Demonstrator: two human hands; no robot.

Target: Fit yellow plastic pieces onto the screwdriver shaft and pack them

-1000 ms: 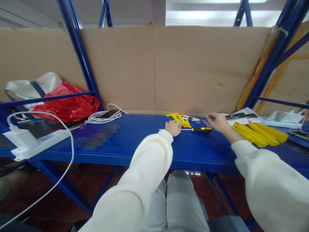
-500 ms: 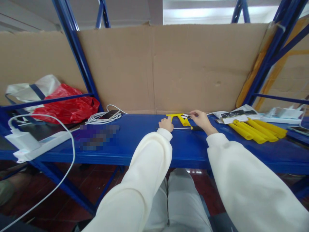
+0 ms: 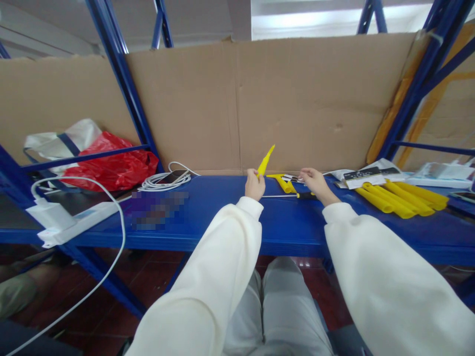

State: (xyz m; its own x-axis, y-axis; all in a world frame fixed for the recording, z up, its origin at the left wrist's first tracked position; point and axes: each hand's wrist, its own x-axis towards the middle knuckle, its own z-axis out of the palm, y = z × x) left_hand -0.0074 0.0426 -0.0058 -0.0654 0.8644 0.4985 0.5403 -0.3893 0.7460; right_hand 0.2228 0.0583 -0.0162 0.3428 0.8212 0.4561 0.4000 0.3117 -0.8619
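Note:
My left hand [image 3: 255,185] is closed around a yellow plastic piece [image 3: 264,162], raised off the blue shelf with its tapered end pointing up and to the right. To its right, my right hand [image 3: 315,182] has its fingertips pinched together; what they hold, if anything, is too small to make out. Between the hands, more yellow plastic parts [image 3: 285,185] rest on the shelf beside some small silvery and white items [image 3: 292,178]. A screwdriver [image 3: 306,196] with a black and yellow handle lies just below them, its thin shaft pointing left.
Several yellow tubes [image 3: 403,199] lie at the right by printed packets [image 3: 361,178]. On the left are a coiled white cable [image 3: 158,183], a phone [image 3: 173,176], a power strip [image 3: 83,221] and a red bag [image 3: 111,160]. Cardboard [image 3: 297,104] walls the back.
My left hand has lifted a yellow piece from the shelf and turned it upward. My right hand stays pinched in about the same place. The view has shifted slightly.

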